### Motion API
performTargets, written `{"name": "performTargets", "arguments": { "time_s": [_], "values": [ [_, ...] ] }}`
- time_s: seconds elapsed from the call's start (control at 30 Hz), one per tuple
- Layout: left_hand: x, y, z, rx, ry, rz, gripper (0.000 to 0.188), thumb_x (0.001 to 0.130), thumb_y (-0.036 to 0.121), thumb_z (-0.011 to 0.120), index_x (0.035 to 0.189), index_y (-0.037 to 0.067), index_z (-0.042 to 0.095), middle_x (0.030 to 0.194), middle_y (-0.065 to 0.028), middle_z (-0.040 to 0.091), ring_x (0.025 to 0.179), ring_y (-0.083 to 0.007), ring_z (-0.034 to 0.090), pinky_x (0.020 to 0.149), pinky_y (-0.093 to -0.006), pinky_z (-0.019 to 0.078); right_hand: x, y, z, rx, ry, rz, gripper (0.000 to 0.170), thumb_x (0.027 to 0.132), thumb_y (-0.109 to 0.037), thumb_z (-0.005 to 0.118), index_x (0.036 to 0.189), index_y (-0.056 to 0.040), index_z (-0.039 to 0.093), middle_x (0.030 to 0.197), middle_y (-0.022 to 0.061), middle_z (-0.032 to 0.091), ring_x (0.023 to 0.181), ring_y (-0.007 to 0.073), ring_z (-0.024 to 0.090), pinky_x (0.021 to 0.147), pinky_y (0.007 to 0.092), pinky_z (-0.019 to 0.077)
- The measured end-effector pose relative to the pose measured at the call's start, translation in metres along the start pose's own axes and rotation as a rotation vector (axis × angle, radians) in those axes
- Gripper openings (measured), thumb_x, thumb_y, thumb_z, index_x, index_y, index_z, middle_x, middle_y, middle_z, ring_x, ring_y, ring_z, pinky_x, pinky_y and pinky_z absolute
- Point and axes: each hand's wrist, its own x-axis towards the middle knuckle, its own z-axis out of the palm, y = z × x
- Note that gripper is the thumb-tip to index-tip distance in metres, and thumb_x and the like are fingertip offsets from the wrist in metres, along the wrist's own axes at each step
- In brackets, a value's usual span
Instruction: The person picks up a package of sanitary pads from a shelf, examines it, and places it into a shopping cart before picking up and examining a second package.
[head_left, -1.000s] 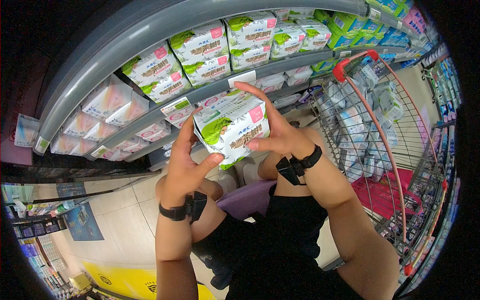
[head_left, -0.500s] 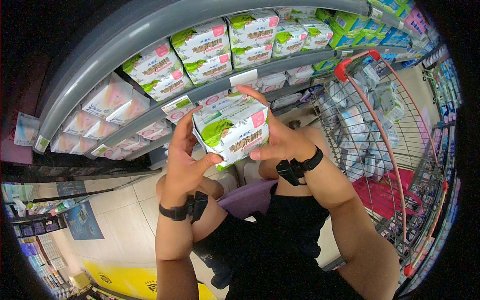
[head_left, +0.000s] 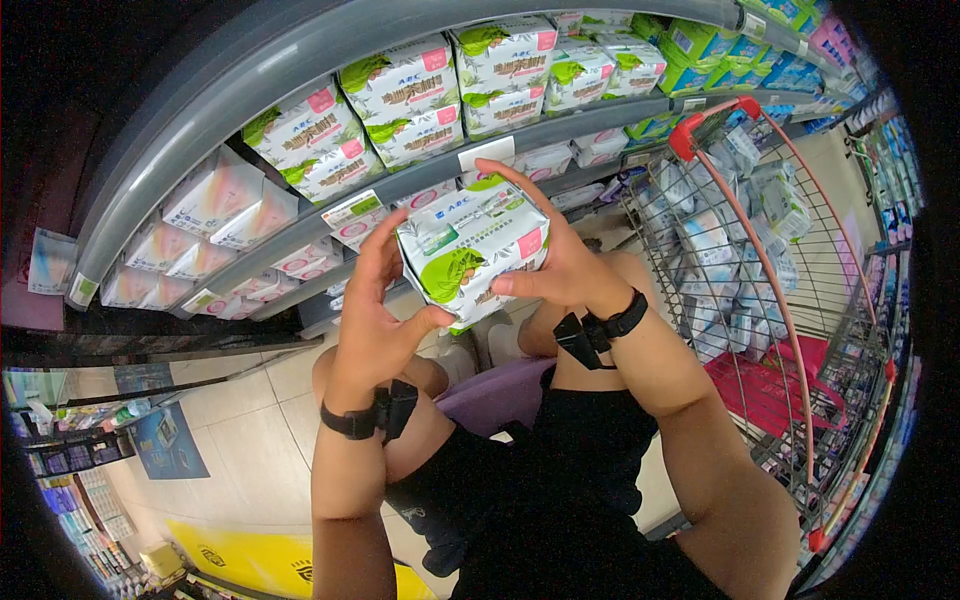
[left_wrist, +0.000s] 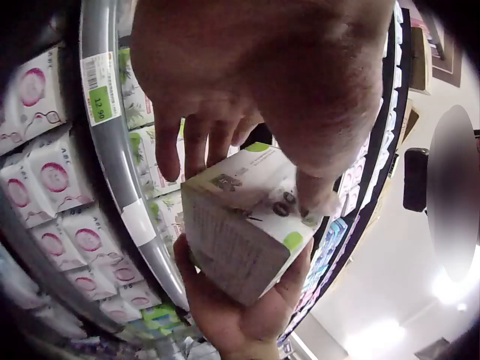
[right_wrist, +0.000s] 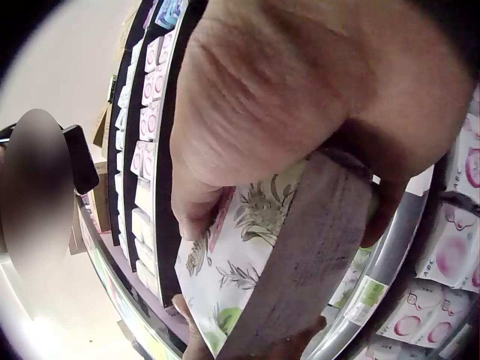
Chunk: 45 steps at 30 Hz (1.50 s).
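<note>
In front of you, the grey shelf (head_left: 570, 128) runs across the far side and carries rows of white-and-green packs (head_left: 410, 85). On your right stands the wire cart (head_left: 686, 138), and in it lies a loose heap of wrapped packs (head_left: 703, 235); a pink item (head_left: 770, 390) shows through the wires at the near end. Your 2 hands are clamped on 1 same thing: the left hand (head_left: 375, 325) on its left side, the right hand (head_left: 565, 265) on its right side, this thumb lying on the printed front. The thing is the held pack (head_left: 470, 240), in the air on the near side of the shelf, tilted so that you see its top and front. The small green price label (head_left: 352, 208) is on the shelf edge, left of the pack.
</note>
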Motion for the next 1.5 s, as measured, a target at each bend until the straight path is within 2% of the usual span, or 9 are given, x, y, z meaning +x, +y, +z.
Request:
{"name": "performTargets", "arguments": {
  "time_s": [0.13,0.33,0.57,0.73,0.87,0.97,1.07,1.23,1.5],
  "values": [
    [0.001,-0.004,-0.001,-0.056,-0.07,0.115,0.127,0.054,0.034,0.098,0.151,0.003,0.022,0.135,-0.0168,0.052,0.127,-0.0253,0.05,0.106,-0.0373,0.0398,0.001,0.004,0.004,0.001,-0.013,-0.028,0.108,0.071,-0.017,0.088,0.155,-0.0082,0.021,0.142,0.0119,0.043,0.131,0.0203,0.042,0.111,0.0351,0.0329],
    [-0.001,0.005,0.008,-0.109,-0.109,-0.039,0.122,0.061,0.017,0.095,0.151,0.006,0.013,0.136,-0.021,0.05,0.127,-0.0278,0.051,0.106,-0.0381,0.0407,-0.001,0.006,0.012,0.046,-0.05,0.002,0.116,0.067,-0.026,0.09,0.155,-0.0044,0.017,0.146,0.0135,0.039,0.135,0.023,0.038,0.114,0.0374,0.0273],
    [-0.003,0.0,0.005,-0.033,-0.126,-0.06,0.108,0.064,0.011,0.091,0.144,0.007,0.018,0.132,-0.0201,0.051,0.123,-0.0269,0.053,0.104,-0.0379,0.0431,-0.004,0.009,0.008,-0.031,-0.149,0.015,0.123,0.068,-0.02,0.089,0.156,-0.0095,0.003,0.148,0.0176,0.036,0.137,0.0268,0.036,0.114,0.0391,0.0284],
    [-0.001,0.001,0.009,-0.101,-0.078,-0.078,0.106,0.065,0.009,0.09,0.143,0.009,0.018,0.13,-0.0178,0.049,0.122,-0.0271,0.053,0.103,-0.038,0.0445,-0.006,0.02,0.012,-0.124,-0.154,-0.037,0.133,0.067,-0.025,0.091,0.155,-0.0082,-0.006,0.147,0.02,0.035,0.137,0.0286,0.037,0.114,0.0398,0.0285],
    [0.0,-0.003,0.009,-0.115,-0.013,-0.054,0.107,0.064,0.009,0.091,0.142,0.01,0.018,0.128,-0.0155,0.047,0.121,-0.0264,0.053,0.102,-0.038,0.0456,-0.005,0.02,0.014,-0.205,-0.149,-0.106,0.138,0.065,-0.028,0.093,0.153,-0.0069,-0.011,0.147,0.0205,0.035,0.136,0.0297,0.038,0.114,0.0406,0.0282],
    [0.0,-0.005,0.008,-0.11,0.032,-0.008,0.106,0.063,0.011,0.092,0.142,0.009,0.021,0.128,-0.0148,0.047,0.12,-0.026,0.053,0.101,-0.0378,0.0471,-0.005,0.015,0.016,-0.165,-0.146,-0.084,0.136,0.065,-0.029,0.093,0.154,-0.0067,-0.007,0.147,0.0202,0.033,0.137,0.0292,0.036,0.115,0.0404,0.0264],
    [0.002,0.004,0.008,-0.147,0.06,-0.043,0.109,0.06,0.015,0.095,0.142,0.007,0.024,0.128,-0.0145,0.047,0.121,-0.0262,0.053,0.1,-0.0377,0.0485,-0.001,0.012,0.014,-0.139,-0.126,-0.072,0.131,0.064,-0.034,0.091,0.156,-0.0075,0.001,0.153,0.0153,0.024,0.143,0.0272,0.027,0.117,0.0407,0.0207],
    [0.003,0.005,0.006,-0.231,0.055,-0.049,0.121,0.054,0.025,0.099,0.145,0.007,0.022,0.129,-0.0138,0.046,0.123,-0.0275,0.052,0.101,-0.0384,0.0479,0.003,0.009,0.015,-0.027,-0.136,-0.01,0.128,0.063,-0.031,0.091,0.156,-0.008,0.005,0.151,0.015,0.028,0.142,0.0273,0.03,0.117,0.0403,0.0211],
    [0.005,-0.006,0.005,-0.133,0.046,0.207,0.131,0.048,0.028,0.101,0.148,0.009,0.018,0.133,-0.0159,0.04,0.125,-0.0276,0.047,0.104,-0.0407,0.043,0.007,0.014,0.026,0.001,-0.18,-0.053,0.133,0.063,-0.026,0.093,0.151,-0.0075,-0.004,0.147,0.018,0.032,0.139,0.028,0.033,0.115,0.0401,0.0263]
  ]
}}
